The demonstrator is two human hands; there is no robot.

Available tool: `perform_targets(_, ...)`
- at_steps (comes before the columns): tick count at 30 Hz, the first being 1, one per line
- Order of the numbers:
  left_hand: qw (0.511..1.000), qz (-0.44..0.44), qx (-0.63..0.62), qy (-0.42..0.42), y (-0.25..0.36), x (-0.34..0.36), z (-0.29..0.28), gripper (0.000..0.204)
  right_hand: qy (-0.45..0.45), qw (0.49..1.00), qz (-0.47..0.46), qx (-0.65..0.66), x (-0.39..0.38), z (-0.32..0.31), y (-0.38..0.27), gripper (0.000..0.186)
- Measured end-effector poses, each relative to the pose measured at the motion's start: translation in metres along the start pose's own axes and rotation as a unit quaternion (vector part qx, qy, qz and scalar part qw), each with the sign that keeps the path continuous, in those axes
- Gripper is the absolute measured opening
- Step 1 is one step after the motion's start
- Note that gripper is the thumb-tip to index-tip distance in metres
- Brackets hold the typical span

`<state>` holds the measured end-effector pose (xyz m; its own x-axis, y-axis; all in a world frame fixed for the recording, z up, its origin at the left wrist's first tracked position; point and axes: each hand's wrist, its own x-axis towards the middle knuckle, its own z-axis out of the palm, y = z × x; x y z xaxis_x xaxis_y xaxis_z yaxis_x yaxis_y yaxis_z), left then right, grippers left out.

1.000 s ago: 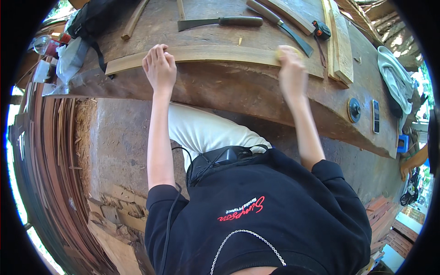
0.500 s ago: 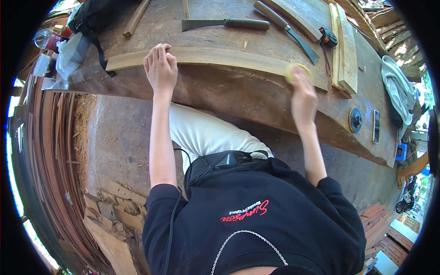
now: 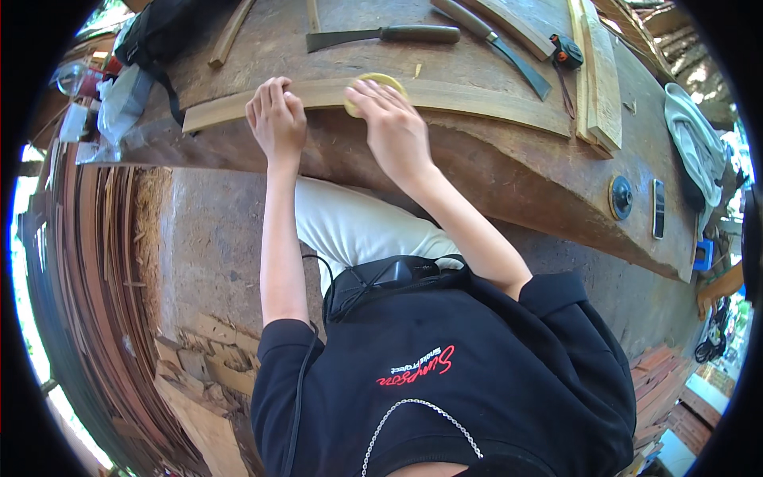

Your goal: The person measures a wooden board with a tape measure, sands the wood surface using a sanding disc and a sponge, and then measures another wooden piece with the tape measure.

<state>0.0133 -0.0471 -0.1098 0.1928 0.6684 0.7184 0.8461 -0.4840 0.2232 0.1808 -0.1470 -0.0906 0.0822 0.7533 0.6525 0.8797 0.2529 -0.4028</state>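
right hand [image 3: 397, 135] has moved left with yellow pad [image 3: 383, 79], forearm [image 3: 475, 226] slanting inward.

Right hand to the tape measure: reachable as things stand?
Probably yes, with some stretch: the tape measure lies uncovered beyond the wooden strip. But the right hand holds a yellow pad, which it would likely have to put down first.

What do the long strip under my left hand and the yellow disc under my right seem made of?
The long strip looks like bare wood: tan, sawn-looking edges, no glossy highlights. The yellow disc could be abrasive paper or foam, judging by its thin, matte rim; your right hand covers much of it, so I can't be sure.
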Motion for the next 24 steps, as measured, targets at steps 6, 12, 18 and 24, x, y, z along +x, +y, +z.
perform_targets(6,0.999,-0.005,0.023,0.025,0.001,-0.005,-0.002,0.020,0.045,0.957,0.236,-0.161,-0.037,-0.126,0.110,0.025)
perform_targets(12,1.000,-0.027,0.006,0.006,0.009,-0.003,0.001,0.025,0.045,0.973,0.144,-0.176,-0.011,-0.082,0.083,0.021)
perform_targets(18,1.000,-0.002,-0.001,-0.009,0.001,0.000,0.003,0.023,0.002,0.999,-0.016,0.029,0.000,-0.007,0.014,0.026)
perform_targets(24,1.000,-0.009,0.002,0.012,-0.003,-0.006,0.003,0.024,0.017,0.968,0.196,-0.153,-0.031,-0.133,0.120,0.024)
